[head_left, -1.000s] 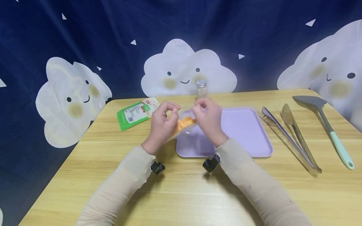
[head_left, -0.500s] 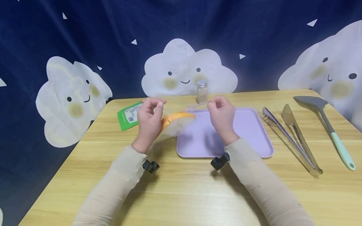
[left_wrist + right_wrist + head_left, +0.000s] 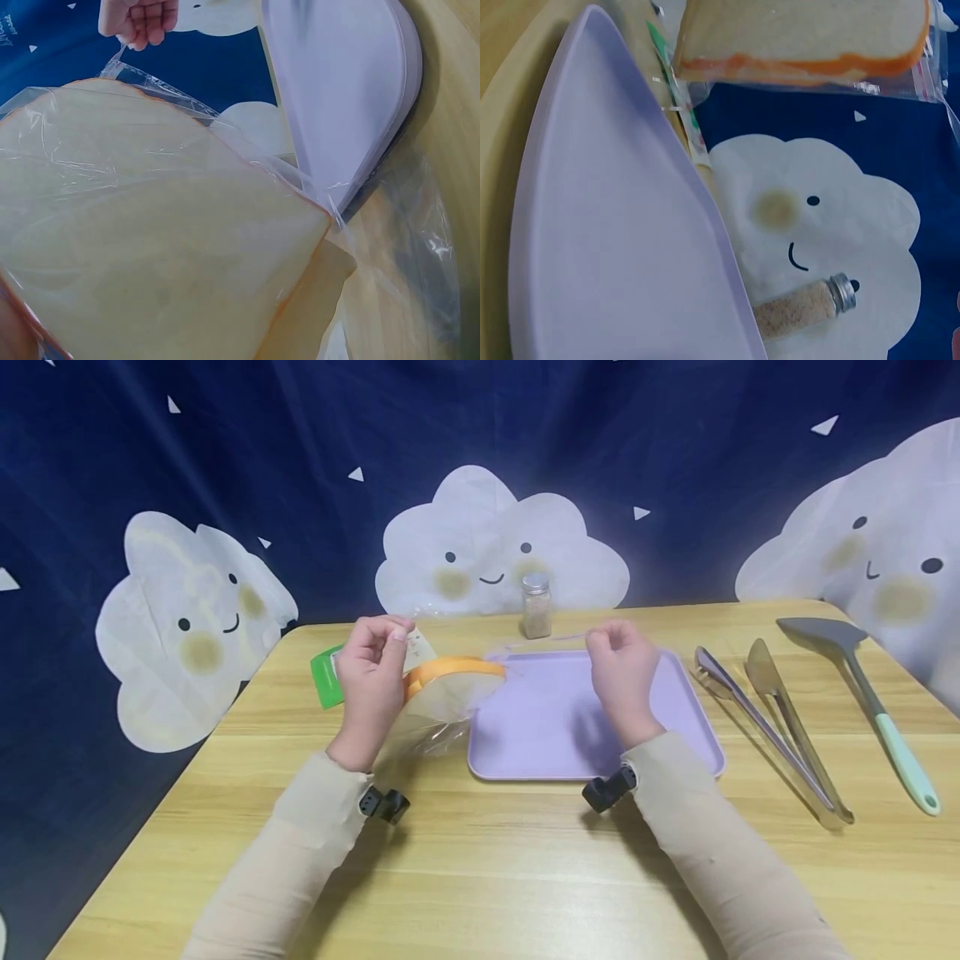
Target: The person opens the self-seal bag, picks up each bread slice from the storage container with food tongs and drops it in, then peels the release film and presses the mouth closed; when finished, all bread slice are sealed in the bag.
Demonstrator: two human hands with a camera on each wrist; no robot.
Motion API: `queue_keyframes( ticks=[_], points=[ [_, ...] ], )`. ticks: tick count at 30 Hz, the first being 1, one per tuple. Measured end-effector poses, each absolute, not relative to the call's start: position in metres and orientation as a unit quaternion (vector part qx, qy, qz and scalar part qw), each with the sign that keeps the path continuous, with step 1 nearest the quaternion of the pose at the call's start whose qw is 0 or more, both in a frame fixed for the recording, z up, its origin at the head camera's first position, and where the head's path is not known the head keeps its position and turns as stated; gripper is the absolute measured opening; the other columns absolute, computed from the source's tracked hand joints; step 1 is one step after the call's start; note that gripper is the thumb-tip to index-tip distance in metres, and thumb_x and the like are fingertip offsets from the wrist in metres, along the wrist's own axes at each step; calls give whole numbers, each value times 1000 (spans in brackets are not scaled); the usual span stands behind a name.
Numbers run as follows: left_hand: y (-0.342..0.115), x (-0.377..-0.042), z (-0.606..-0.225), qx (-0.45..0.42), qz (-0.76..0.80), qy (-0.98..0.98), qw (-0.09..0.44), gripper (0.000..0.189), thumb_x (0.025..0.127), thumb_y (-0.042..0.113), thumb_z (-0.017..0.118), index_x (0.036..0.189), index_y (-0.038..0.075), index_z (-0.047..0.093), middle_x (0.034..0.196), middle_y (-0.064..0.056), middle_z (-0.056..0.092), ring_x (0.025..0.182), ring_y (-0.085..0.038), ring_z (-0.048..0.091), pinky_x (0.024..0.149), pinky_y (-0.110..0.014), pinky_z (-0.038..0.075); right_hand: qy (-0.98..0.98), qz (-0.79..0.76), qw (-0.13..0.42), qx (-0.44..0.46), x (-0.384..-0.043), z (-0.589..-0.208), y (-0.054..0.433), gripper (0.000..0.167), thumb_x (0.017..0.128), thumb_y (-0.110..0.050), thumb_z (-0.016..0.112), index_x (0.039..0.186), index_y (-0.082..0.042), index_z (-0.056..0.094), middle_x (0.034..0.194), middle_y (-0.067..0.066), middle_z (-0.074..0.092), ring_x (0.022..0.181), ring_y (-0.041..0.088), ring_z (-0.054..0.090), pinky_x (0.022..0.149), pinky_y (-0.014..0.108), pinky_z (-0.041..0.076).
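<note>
Bread slices (image 3: 457, 668) with orange-brown crust lie inside a clear plastic bag (image 3: 427, 247), held above the table beside the tray. My left hand (image 3: 371, 681) pinches the bag at its upper left, thumb against curled fingers. The bread fills much of the left wrist view, where two slices overlap. My right hand (image 3: 622, 677) is raised over the purple tray (image 3: 570, 718), pinching a thin clear plastic strip (image 3: 567, 637) that stretches towards the bag. Whether the strip is still joined to the bag is hard to tell.
A glass jar (image 3: 536, 610) of pale grains with a metal lid stands behind the tray. A green and white packet (image 3: 326, 681) lies at the left, partly hidden by my left hand. Metal tongs (image 3: 776, 735) and a spatula (image 3: 873, 693) with a mint handle lie at the right.
My hands have moved apart, the left one leftwards with the bagged bread, the right one rightwards. The clear strip between them has drawn out longer, and more of the bread shows.
</note>
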State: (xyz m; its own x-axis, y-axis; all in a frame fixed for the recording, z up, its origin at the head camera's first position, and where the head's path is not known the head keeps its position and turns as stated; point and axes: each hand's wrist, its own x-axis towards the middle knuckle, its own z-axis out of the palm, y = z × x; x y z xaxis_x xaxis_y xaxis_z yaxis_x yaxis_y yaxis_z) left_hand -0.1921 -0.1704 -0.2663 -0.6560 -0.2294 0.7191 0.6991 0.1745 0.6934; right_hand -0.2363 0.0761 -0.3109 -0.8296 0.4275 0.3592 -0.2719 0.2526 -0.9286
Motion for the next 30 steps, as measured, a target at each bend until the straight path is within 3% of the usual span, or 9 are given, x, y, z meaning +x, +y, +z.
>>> queue_keyframes(
  ticks=[5,8,21,30],
  points=[
    [-174,-191,-265,-175,-621,-664,378,17,86,-3,52,76,9,57,85,10,63,90,-10,61,79,-19,47,-735,610,288,-70,-237,-312,86,8,77,-9,51,73,-12,57,65,-9,52,67,12,48,64,23,39],
    [-176,-190,-264,-175,-623,-660,382,22,86,-3,53,76,16,57,85,9,64,89,-10,61,78,-19,47,-728,615,294,-75,-239,-312,92,10,77,-7,51,73,-13,57,67,-10,53,70,11,48,65,22,39],
    [-184,-187,-255,-156,-650,-627,400,24,87,-7,52,73,12,57,82,1,63,85,-15,61,79,-22,49,-702,639,298,-100,-236,-310,113,20,77,-3,50,68,-19,52,66,-10,51,69,9,46,63,22,38],
    [-189,-187,-252,-145,-652,-610,427,23,86,-7,54,72,11,57,81,0,63,85,-17,60,83,-24,47,-711,624,295,-137,-235,-310,126,18,78,-5,51,68,-20,52,67,-11,51,72,7,47,66,21,38]
  ],
)
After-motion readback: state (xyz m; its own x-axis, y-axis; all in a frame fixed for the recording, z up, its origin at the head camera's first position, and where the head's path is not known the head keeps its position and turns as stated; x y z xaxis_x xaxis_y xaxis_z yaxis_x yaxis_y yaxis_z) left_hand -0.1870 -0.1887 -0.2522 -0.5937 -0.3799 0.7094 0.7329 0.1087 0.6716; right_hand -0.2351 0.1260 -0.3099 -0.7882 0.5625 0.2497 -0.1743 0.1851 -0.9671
